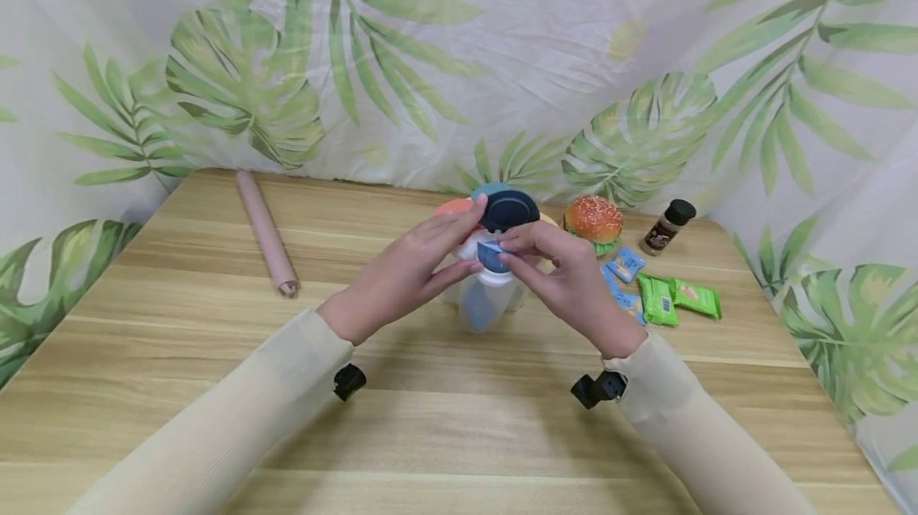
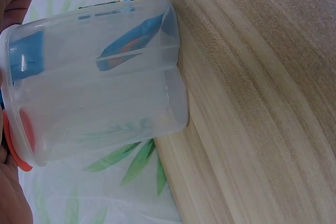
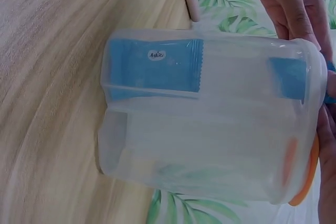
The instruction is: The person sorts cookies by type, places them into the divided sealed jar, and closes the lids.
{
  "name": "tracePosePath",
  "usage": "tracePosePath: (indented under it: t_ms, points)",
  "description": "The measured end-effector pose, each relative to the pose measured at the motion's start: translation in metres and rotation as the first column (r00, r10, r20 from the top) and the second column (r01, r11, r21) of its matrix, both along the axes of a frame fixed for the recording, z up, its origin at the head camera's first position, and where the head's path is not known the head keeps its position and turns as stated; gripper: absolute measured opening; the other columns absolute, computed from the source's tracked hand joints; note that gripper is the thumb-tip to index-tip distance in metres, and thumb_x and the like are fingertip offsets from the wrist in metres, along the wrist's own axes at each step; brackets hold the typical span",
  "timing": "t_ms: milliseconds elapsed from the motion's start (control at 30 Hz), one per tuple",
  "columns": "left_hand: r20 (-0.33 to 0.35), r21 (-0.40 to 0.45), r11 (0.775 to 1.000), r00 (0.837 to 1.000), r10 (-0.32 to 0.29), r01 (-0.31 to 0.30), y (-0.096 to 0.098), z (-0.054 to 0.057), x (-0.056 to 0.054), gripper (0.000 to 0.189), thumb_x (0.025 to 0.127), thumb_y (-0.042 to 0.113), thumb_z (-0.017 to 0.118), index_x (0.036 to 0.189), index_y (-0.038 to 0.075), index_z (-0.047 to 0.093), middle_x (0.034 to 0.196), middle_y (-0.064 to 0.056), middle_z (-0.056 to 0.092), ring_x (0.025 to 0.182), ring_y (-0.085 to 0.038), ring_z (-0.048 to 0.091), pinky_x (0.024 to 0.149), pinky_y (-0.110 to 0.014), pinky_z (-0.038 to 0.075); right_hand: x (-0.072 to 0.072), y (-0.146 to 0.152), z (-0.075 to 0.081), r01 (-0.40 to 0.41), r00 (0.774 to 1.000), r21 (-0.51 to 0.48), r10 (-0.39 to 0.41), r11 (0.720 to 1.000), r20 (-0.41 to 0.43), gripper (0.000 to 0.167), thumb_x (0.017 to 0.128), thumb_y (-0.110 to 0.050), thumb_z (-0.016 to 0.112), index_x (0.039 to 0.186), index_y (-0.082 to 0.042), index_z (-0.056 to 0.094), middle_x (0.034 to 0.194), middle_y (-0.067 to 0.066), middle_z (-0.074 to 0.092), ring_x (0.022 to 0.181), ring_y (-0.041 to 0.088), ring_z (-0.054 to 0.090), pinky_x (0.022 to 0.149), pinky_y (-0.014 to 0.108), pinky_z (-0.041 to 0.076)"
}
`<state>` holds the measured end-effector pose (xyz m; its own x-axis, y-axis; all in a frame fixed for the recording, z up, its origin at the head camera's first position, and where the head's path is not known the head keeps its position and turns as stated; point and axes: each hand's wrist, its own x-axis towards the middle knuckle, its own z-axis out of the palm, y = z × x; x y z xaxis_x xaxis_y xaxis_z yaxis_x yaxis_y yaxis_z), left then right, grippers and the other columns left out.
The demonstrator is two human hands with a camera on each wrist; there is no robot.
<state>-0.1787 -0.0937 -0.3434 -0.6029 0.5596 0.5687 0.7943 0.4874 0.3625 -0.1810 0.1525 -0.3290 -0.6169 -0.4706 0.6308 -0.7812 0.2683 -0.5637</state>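
Observation:
A translucent plastic storage jar [image 1: 482, 304] with colored flip lids stands upright on the table. Its dark lid [image 1: 509, 210] is raised. At the mouth, my right hand [image 1: 566, 272] pinches a blue snack packet [image 1: 492, 258], whose lower end shows inside the rim in the right wrist view. My left hand [image 1: 409, 260] is at the jar's other side, fingers extended beside the raised lid and thumb at the rim. Another blue packet [image 3: 157, 66] lies inside, at the bottom of one compartment. An orange lid [image 3: 310, 174] shows at the rim.
Right of the jar sit a toy hamburger [image 1: 594, 220], a black-capped seasoning bottle [image 1: 667, 228], a green packet [image 1: 657, 300] among others, and a blue packet [image 1: 626, 265]. A rolled pinkish mat [image 1: 265, 232] lies at left. Behind the wooden table [image 1: 430, 435] hangs a leaf-print cloth [image 1: 445, 60].

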Motion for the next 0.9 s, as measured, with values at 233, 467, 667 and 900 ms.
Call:
tracePosePath:
  t_ms: [233,467,667,900]
  points:
    - [0.003,-0.008,1.0,1.0,0.008,-0.008,0.0001,0.0,0.0009,0.075,0.103,0.023,0.069,0.165,0.008,0.031,0.168,-0.01,0.041,0.149,-0.027,0.05,0.121,-0.043,0.047,0.0015,0.0024,0.001,0.031,0.999,0.093,-0.029,0.995,-0.024,0.012,0.093,0.003,0.076,0.103,-0.004,0.079,0.115,0.012,0.076,0.108,0.025,0.072,0.089,0.017,0.06]
    - [0.001,-0.006,1.0,1.0,0.01,-0.01,0.0008,0.0002,0.0008,0.076,0.102,0.023,0.07,0.165,0.008,0.03,0.168,-0.01,0.042,0.149,-0.027,0.05,0.12,-0.043,0.047,0.0036,0.0026,0.0042,0.034,0.998,0.171,-0.025,0.985,-0.05,0.015,0.096,0.001,0.073,0.108,-0.002,0.08,0.121,0.013,0.073,0.116,0.027,0.07,0.091,0.025,0.06]
    - [0.004,-0.008,1.0,1.0,0.015,-0.015,0.0005,-0.0006,0.0003,0.077,0.102,0.023,0.07,0.166,0.009,0.029,0.167,-0.01,0.042,0.149,-0.027,0.05,0.12,-0.043,0.048,0.004,0.0042,0.0057,0.016,0.999,0.232,-0.007,0.973,-0.041,0.014,0.098,-0.001,0.071,0.109,-0.001,0.08,0.124,0.013,0.07,0.116,0.026,0.069,0.089,0.034,0.062]
    - [0.002,-0.006,1.0,1.0,0.021,-0.021,0.0011,-0.0001,0.0004,0.077,0.101,0.023,0.071,0.165,0.008,0.03,0.166,-0.01,0.045,0.147,-0.026,0.052,0.118,-0.042,0.049,0.0046,0.0048,0.0077,0.001,1.0,0.263,0.008,0.965,-0.031,0.013,0.1,-0.003,0.069,0.106,-0.001,0.08,0.127,0.014,0.068,0.114,0.025,0.068,0.081,0.031,0.061]
